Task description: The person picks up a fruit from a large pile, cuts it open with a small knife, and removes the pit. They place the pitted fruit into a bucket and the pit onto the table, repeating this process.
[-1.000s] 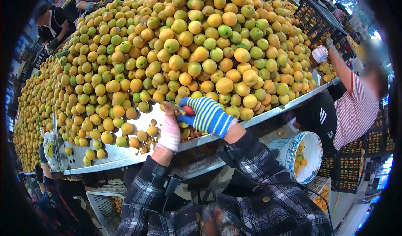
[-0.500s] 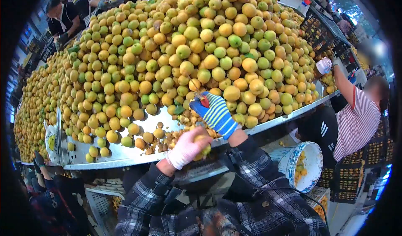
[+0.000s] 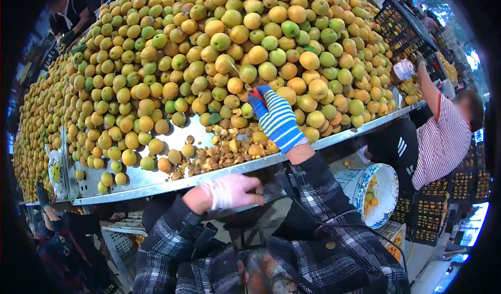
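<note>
My left hand (image 3: 236, 192), in a pink and white glove, hangs just past the table's front edge. Its fingers are loosely bent and apart, and I see no fruit in them. My right hand (image 3: 277, 117), in a blue and yellow striped glove, is closed round the red handle of a small knife (image 3: 254, 92). The knife's thin blade points up toward the heaped apricots (image 3: 219, 41). Below that hand, brown apricot stones (image 3: 219, 156) and bits of flesh lie on the metal table (image 3: 141, 187).
A white and blue bucket (image 3: 355, 189) with cut fruit stands right of my legs. Beyond it sits a person in a striped shirt (image 3: 443, 148), near stacked black crates (image 3: 428, 213). A grey crate (image 3: 117, 249) is at lower left. Other people work behind the heap.
My left hand has moved down off the table edge, and the yellow-green apricot it held is no longer seen. My right hand, still gripping the knife, has shifted slightly up. The view has tilted a little.
</note>
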`<state>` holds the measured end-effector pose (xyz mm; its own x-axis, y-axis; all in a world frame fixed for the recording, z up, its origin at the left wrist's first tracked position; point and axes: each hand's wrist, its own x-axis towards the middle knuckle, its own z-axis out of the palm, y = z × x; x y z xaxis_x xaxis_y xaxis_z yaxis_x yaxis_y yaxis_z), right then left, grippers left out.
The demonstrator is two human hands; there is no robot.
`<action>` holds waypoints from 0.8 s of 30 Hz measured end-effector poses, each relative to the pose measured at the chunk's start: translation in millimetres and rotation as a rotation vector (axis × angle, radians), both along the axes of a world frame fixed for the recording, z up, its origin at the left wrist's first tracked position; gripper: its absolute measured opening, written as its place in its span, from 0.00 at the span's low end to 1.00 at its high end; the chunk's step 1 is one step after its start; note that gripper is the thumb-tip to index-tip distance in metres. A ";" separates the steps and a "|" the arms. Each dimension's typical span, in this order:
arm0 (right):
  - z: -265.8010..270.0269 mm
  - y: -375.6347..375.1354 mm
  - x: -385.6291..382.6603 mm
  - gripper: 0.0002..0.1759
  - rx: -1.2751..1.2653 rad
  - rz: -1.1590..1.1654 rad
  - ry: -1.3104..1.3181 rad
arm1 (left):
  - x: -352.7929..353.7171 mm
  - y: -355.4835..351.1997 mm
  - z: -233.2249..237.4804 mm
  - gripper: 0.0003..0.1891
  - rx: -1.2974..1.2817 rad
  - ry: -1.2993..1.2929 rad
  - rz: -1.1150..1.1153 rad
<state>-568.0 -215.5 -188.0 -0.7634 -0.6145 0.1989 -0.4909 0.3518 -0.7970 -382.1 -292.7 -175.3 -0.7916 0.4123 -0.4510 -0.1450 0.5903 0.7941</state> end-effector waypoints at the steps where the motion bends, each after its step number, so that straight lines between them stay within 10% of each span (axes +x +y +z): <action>1: 9.5 2.6 1.0 0.18 0.004 -0.025 0.013 | -2.7 -7.3 3.9 0.17 0.250 0.064 0.169; 5: 2.8 4.0 -1.0 0.18 -0.124 -0.063 0.053 | -28.7 -44.8 -0.9 0.12 -0.371 0.426 0.915; 15: 18.5 14.0 -0.8 0.18 -0.127 -0.110 0.079 | -56.7 -78.9 -41.2 0.09 -0.924 0.528 0.696; 24: 25.2 18.4 6.1 0.24 -0.318 0.203 -0.349 | -38.9 -57.6 -11.8 0.08 0.322 0.378 1.344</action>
<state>-561.9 -197.1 -162.8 -0.6890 -0.7081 0.1545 -0.2096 -0.0093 -0.9777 -421.1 -350.3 -187.1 -0.7053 -0.6902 -0.1616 -0.1926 -0.0328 0.9807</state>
